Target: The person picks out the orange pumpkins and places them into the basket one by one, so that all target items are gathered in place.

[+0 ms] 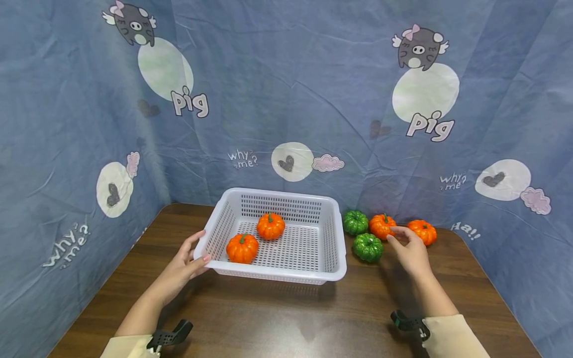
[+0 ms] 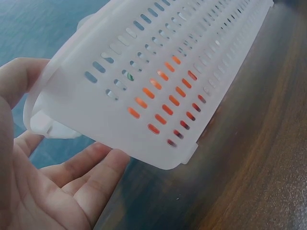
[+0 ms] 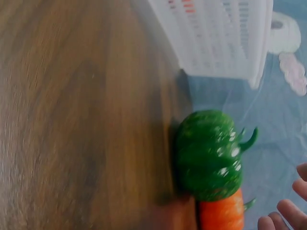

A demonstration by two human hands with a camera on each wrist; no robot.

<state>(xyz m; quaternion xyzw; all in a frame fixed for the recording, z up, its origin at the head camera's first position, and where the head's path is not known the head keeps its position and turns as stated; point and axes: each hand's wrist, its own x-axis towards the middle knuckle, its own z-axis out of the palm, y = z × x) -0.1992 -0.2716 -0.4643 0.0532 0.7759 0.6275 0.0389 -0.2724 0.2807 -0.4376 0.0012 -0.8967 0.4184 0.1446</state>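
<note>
My left hand (image 1: pixel 182 263) grips the near left corner of a white plastic basket (image 1: pixel 273 273), its thumb over the rim and the other fingers along the outside. In the left wrist view, fingers touch the lower edge of the basket wall (image 2: pixel 91 115). Inside the basket sit two small orange pumpkins, one near the front (image 1: pixel 242 248) and one farther back (image 1: pixel 270 226). My right hand (image 1: pixel 413 252) hovers with parted fingers beside an orange pumpkin (image 1: pixel 381 226); contact cannot be made out. Its fingers show at the right wrist view's lower right corner.
Two green pumpkins, a rear one (image 1: pixel 355 222) and a front one (image 1: pixel 368 247), stand right of the basket. Another orange pumpkin (image 1: pixel 423 231) lies beyond my right hand. Blue printed cloth (image 1: pixel 286 99) hangs behind and beside the brown wooden table (image 1: pixel 286 318).
</note>
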